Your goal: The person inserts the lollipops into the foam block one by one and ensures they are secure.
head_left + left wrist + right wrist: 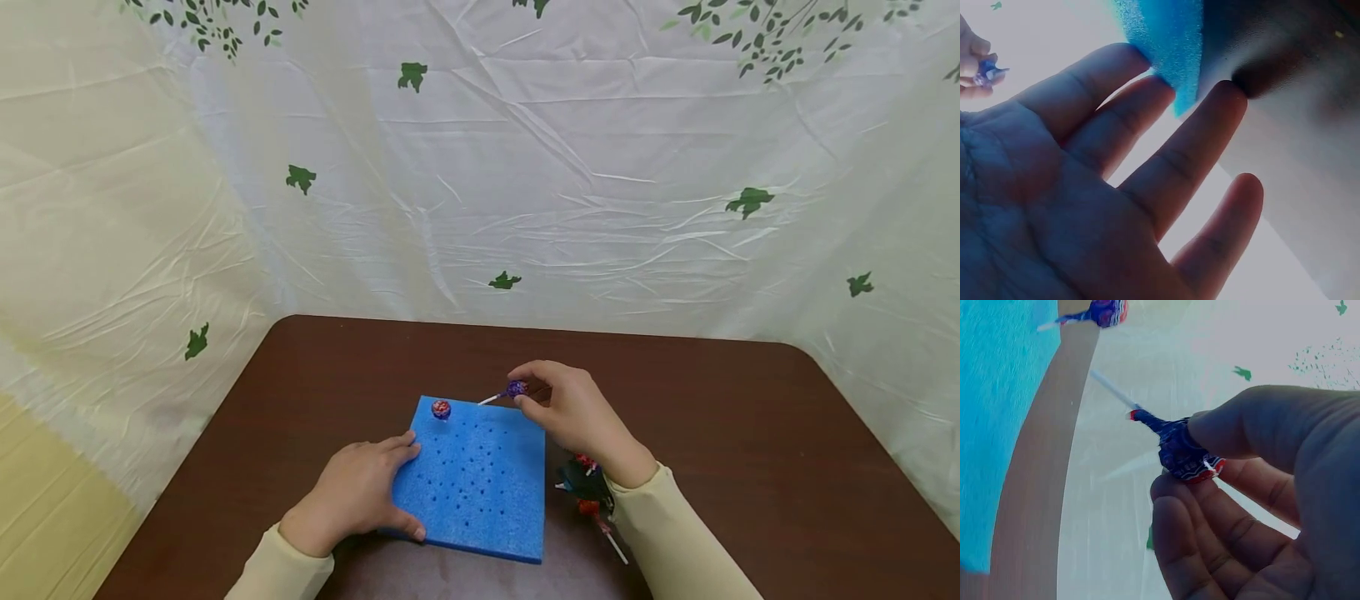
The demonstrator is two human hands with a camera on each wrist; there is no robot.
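A blue foam board (510, 525) dotted with small holes lies on the table. One wrapped lollipop (441, 409) stands head-up near its far left corner. Pinched by its head between thumb and fingers of my right hand (581, 417), a purple-wrapped lollipop (1179, 450) is above the board's far edge. Its white stick points left, away from the palm. My left hand (356, 492) rests along the board's left side, fingertips at the edge and thumb at the near left corner. In the left wrist view, the fingers (1172, 162) are nearly straight.
More wrapped lollipops (588, 507) lie in a loose pile right of the board, partly hidden by the right sleeve (675, 533). A brown table (750, 450) with rounded far corners carries everything. Behind it hangs a white leaf-print cloth (600, 208).
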